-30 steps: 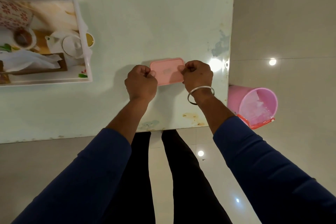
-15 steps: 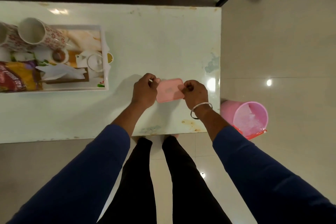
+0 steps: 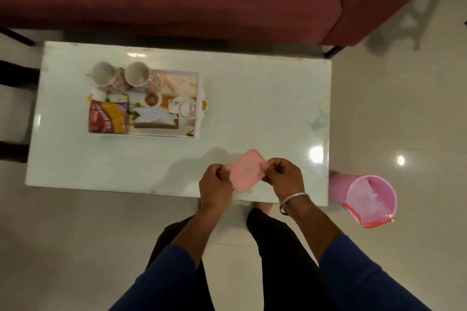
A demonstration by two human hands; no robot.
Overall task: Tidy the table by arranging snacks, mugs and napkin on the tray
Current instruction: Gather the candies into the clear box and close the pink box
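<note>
At the near right edge of the table (image 3: 252, 98), both hands hold a flat pink container (image 3: 247, 170), seemingly a shallow lidded box, lifted and turned at an angle to the table edge. The left hand (image 3: 216, 185) is curled shut on its left side, thumb on top and fingers folded under; the right hand (image 3: 284, 175) pinches the right corner between thumb and bent fingers, a metal bangle (image 3: 293, 199) on that wrist. Whether the box just clears the glass top or touches it at its near corner cannot be told from here.

Well apart, on the far left, sits the white tray (image 3: 199, 106), already well loaded: two floral mugs (image 3: 121, 78) at its far left corner (they appear to lie tilted, mouths up toward the camera), a snack packet (image 3: 108, 116) along the left end, a napkin (image 3: 154, 116) in the middle in what looks like a brown holder, and a small white teapot (image 3: 185, 107) by the right wall. A pink bin (image 3: 369, 199) stands on the floor off the table's right end.

By my reading the step in hand is bringing this last loose item over, so the task looks close to done. The next move calls for carrying the box left and away to the tray, kept level, and finding a gap; the clearest free floor seems to be the far right corner, beyond the teapot. Set carelessly, it could knock the teapot or the tilted mugs.
</note>
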